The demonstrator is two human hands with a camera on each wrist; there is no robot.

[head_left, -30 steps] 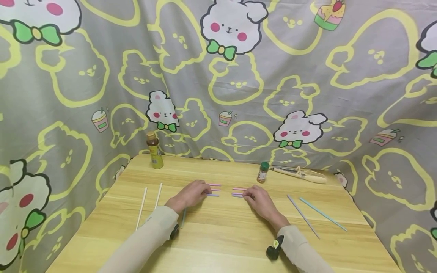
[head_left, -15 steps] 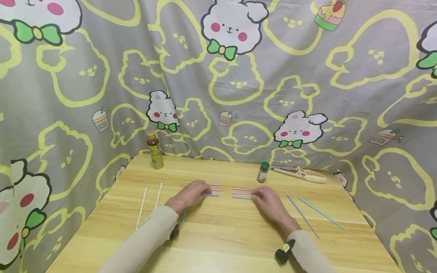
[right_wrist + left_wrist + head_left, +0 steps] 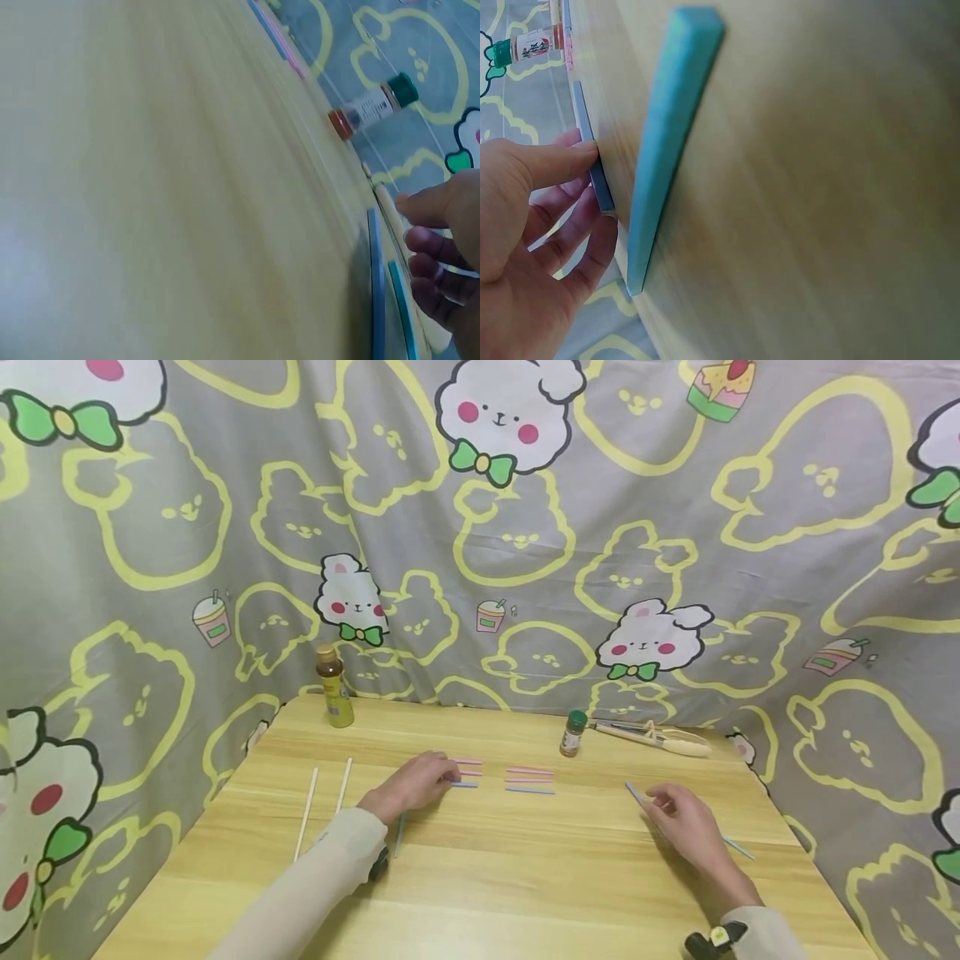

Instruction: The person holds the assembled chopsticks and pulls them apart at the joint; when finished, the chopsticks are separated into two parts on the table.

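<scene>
My left hand (image 3: 416, 783) pinches a short blue-purple stick (image 3: 584, 109) between thumb and fingers, low over the table. Two pink sticks (image 3: 469, 762) lie just beyond it, partly covered by the fingers. A teal stick (image 3: 667, 142) lies beside this hand, half hidden by the wrist in the head view. My right hand (image 3: 686, 822) hovers with loosely bent fingers above a purple stick (image 3: 634, 792) and a light blue stick (image 3: 403, 307), gripping neither. Between the hands, two pink sticks (image 3: 529, 781) and a blue-purple stick (image 3: 529, 791) lie in parallel.
Two white sticks (image 3: 306, 814) lie to the left, one partly behind the left sleeve. A yellow-green bottle (image 3: 339, 702) stands at the back left. A green-capped jar (image 3: 572, 739) and tongs (image 3: 675, 743) are at the back right, before a patterned curtain (image 3: 420, 527).
My right hand has let go of the middle row of sticks and moved right, over the purple stick. The left hand stays at its stick. The head view has shifted slightly.
</scene>
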